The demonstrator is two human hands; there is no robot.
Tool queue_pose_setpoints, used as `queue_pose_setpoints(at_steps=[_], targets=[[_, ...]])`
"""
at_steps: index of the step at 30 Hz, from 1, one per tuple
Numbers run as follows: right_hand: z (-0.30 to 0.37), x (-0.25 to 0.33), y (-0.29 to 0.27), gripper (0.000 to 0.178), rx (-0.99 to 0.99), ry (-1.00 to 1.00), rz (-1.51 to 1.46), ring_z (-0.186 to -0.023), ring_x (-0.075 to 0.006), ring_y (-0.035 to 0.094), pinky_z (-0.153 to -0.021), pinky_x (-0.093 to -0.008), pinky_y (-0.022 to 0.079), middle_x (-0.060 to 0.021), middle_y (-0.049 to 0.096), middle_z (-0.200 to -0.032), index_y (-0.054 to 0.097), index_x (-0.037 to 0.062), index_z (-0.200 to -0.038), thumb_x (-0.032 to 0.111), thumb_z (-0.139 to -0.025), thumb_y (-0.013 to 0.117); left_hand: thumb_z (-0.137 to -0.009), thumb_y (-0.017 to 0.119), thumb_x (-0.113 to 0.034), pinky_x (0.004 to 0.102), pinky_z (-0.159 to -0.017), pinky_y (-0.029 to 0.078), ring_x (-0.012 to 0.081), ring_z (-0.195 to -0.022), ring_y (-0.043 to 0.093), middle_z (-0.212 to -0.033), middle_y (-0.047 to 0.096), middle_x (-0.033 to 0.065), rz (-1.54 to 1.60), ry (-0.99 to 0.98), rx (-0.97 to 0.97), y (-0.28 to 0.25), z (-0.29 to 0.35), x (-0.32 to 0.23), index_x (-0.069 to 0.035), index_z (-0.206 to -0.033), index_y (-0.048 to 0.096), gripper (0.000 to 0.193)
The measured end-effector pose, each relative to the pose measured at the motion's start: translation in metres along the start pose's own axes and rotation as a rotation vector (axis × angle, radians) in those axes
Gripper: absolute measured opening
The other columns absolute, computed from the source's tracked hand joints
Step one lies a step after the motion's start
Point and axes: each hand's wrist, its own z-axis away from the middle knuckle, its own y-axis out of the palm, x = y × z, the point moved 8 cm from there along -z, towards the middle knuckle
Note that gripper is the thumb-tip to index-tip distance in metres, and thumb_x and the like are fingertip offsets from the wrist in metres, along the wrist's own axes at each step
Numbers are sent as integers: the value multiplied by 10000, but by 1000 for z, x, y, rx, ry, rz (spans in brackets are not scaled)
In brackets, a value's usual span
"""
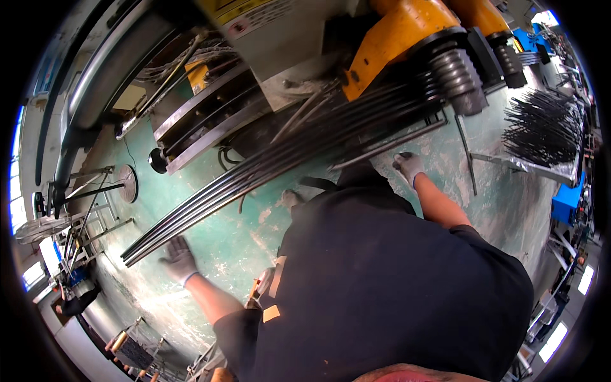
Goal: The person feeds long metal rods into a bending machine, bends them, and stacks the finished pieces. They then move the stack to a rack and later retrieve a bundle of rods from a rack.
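A bundle of long dark metal tubes (254, 170) runs slantwise from the left up to the machine at the upper right. Close beside the bundle's near left end is my left hand (179, 260), in a white glove with dark fingers. Its fingers are stretched out and slightly blurred, and I cannot tell whether they touch the tubes. My right hand (408, 168), gloved the same way, is curled closed over the floor. It is apart from the bundle, and nothing shows in it. A metal bar (388, 145) lies slantwise between this hand and the bundle.
The machine's orange-yellow arms (398, 38) and a ribbed metal cylinder (457, 76) overhang the tubes. At the right, a rack (534, 169) holds a large pile of dark rods (542, 127). A round plate on a stand (128, 184) and a fan (43, 228) stand at the left.
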Motion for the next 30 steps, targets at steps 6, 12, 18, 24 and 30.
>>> queue_pose_setpoints(at_steps=[6, 12, 18, 24, 30], targets=[[-107, -8, -50, 390, 338, -255, 1086, -1162, -330, 730, -956, -422, 577, -164, 781, -1251, 787, 62, -1191, 365, -950, 738, -1134, 389, -563, 593, -1252, 370, 404, -1472, 527, -1617, 523, 244, -29, -529, -143, -22, 128, 300, 44, -1579, 459, 756], [-134, 54, -119, 394, 90, -60, 355, -1087, -322, 753, -924, -410, 584, -171, 797, -1169, 789, 41, -1171, 365, -952, 740, -1151, 433, -494, 560, -1186, 436, 366, -1424, 527, -1594, 522, 160, -600, -448, 468, -9, 149, 384, -11, -1572, 436, 641], [-76, 18, -103, 400, 137, -21, 302, -1012, -315, 776, -892, -399, 590, -179, 813, -1086, 791, 20, -1151, 365, -954, 741, -1125, 447, -290, 451, -1213, 401, 304, -1409, 512, -1469, 596, 135, -796, -372, 810, -24, 104, 353, -67, -1362, 615, 366], [13, -67, -109, 393, 13, 91, 273, -791, -227, 752, -789, -380, 579, -131, 809, -867, 802, -27, -976, 358, -986, 725, -956, 627, -153, 440, -1139, 448, 264, -1312, 586, -1326, 657, 72, 1159, -1495, -548, -6, 147, 392, -129, -1201, 679, 252], [88, -72, -130, 377, -93, 99, 185, -829, -201, 750, -810, -360, 579, -129, 815, -905, 808, -33, -1033, 330, -1004, 710, -983, 600, -172, 416, -1129, 443, 244, -1276, 592, -1276, 653, 54, 1956, -1429, -1653, 2, 206, 397, -151, -1212, 668, 240]])
